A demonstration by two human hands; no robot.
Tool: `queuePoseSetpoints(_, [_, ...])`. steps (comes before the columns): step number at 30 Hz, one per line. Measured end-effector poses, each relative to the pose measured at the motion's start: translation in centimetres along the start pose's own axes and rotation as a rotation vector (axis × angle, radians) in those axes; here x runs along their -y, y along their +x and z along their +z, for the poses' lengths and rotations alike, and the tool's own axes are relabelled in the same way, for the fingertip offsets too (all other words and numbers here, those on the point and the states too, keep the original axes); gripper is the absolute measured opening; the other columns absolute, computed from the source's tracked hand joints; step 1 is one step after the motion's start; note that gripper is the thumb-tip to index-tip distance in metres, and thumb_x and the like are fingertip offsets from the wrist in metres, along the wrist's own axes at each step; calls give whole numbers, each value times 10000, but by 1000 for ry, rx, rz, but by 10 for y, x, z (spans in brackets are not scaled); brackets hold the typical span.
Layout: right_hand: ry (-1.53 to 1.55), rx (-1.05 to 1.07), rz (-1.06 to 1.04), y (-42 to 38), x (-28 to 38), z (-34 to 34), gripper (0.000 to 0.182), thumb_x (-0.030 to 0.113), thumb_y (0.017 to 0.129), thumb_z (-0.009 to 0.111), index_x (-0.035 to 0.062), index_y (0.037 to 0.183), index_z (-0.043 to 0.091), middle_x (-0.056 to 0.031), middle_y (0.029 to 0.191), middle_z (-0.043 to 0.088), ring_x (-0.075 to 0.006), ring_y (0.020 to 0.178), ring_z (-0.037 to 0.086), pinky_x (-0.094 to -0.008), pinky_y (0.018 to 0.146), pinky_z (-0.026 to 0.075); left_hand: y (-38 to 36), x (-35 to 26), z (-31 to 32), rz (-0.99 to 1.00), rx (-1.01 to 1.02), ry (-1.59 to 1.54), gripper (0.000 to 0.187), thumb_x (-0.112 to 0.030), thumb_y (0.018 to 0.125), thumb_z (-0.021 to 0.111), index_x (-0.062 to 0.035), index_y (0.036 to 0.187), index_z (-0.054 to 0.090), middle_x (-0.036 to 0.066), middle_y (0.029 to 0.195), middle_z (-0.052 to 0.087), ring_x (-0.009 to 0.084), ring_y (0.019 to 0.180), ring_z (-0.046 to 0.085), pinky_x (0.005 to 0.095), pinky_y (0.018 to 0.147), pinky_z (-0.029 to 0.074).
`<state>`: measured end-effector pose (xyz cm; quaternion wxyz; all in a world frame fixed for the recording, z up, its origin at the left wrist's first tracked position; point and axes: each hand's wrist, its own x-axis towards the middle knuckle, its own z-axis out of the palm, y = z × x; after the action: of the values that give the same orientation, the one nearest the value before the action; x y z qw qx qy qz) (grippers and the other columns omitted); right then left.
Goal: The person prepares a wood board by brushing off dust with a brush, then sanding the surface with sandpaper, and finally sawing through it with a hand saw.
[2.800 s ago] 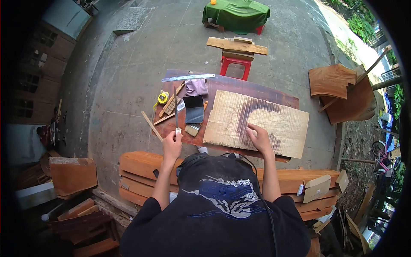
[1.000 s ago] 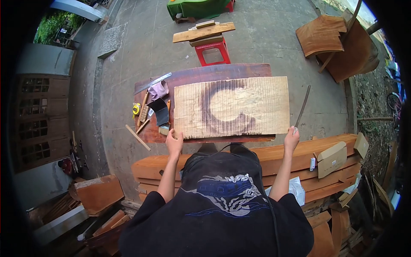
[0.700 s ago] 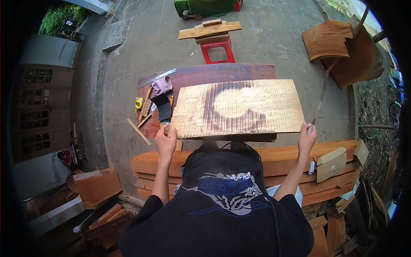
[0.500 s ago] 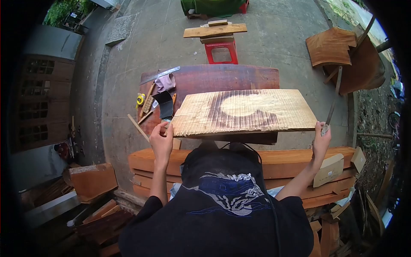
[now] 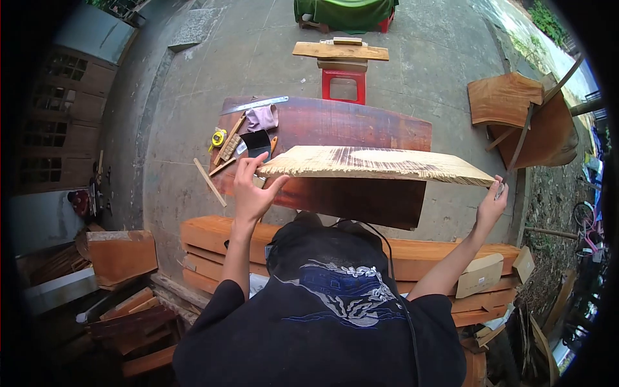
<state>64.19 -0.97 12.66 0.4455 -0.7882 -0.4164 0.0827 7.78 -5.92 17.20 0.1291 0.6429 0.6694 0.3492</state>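
Note:
A pale wooden board [image 5: 380, 162] with dark streaked grain and a ragged near edge is held up level in front of me, above the dark reddish tabletop [image 5: 354, 126]. My left hand [image 5: 253, 190] grips its left end, thumb below and fingers on top. At the right end, my right hand [image 5: 492, 201] is closed round the corner. Just beyond my left hand lie a black sheet [image 5: 256, 143], a purple cloth [image 5: 262, 119], a yellow tape measure [image 5: 218, 137], small wood strips and a metal ruler [image 5: 255, 105].
Stacked thick planks [image 5: 209, 240] run behind the table, at my lap. A red stool [image 5: 343, 84] bearing boards stands ahead. Large wood slabs [image 5: 506, 100] lean at right. Offcuts [image 5: 132, 322] lie at lower left, and a loose stick [image 5: 210, 182] is on the concrete.
The board has tilted flatter, so its near edge shows more and its top face less. Both hands have risen with it, and the left fingers have spread wider round the end.

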Motion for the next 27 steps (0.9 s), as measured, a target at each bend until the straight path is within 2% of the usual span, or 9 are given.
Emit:
queuePoseSetpoints(1, [64,22,62,-3,7,-1,331,313,1119,552,67,1307,671,-56,1058,712,-135,752,579,-308,674,503,3,0,-3,54,43,35,609,-170,777,931,-42,1320,690,85,1097,608,222,956,612,350,837,524])
queuePoseSetpoints(5, [136,44,136,-8,18,4,398,250,1117,530,102,1476,614,-60,1098,719,-111,637,531,-275,500,442,13,12,-2,-9,107,-18,648,-148,736,935,-29,1318,676,131,1166,629,304,1085,651,403,928,547])
queuePoseSetpoints(8, [87,3,156,-16,25,9,463,222,1111,535,136,1566,551,-80,1103,712,-111,644,528,-298,501,485,28,16,-2,199,80,-86,613,-157,759,932,-20,1300,679,147,1217,675,314,1125,685,396,951,565])
queuePoseSetpoints(11, [93,-28,120,-27,25,16,487,210,1103,548,155,1587,532,-97,1111,715,-111,651,530,-302,511,528,36,19,-1,188,218,-264,557,-185,787,930,-14,1264,696,151,1187,734,308,1072,735,390,913,595])
queuePoseSetpoints(14, [24,-59,111,-47,29,24,456,210,1100,555,133,1549,576,-94,1082,710,-113,658,536,-304,523,556,44,31,8,273,216,-327,556,-188,783,939,-28,1265,713,117,1076,775,245,979,767,332,845,616])
queuePoseSetpoints(18, [19,-51,82,-89,70,41,455,238,1107,569,66,1529,582,-59,989,703,-89,663,530,-290,520,549,55,39,4,419,250,-334,441,-283,828,905,-21,1146,748,123,1034,775,283,901,767,356,784,621])
queuePoseSetpoints(22, [-27,-152,-170,-131,93,58,402,209,1103,564,57,1468,638,-62,869,675,-108,657,535,-293,603,483,60,41,7,449,268,-302,395,-317,849,886,-33,1095,762,106,993,774,271,847,769,356,741,619])
queuePoseSetpoints(23, [48,-147,-81,-147,125,57,354,210,1113,561,35,1396,681,-2,773,599,-76,616,461,-268,592,402,63,39,5,445,282,-293,383,-322,856,881,-37,1085,766,103,983,773,269,834,769,356,732,618])
queuePoseSetpoints(27, [156,73,-3,-185,183,52,315,230,1126,567,9,1287,724,97,702,385,-31,615,310,-275,541,239,78,29,-4,479,363,-177,312,-278,896,846,-48,1091,764,116,989,775,277,858,768,359,724,610])
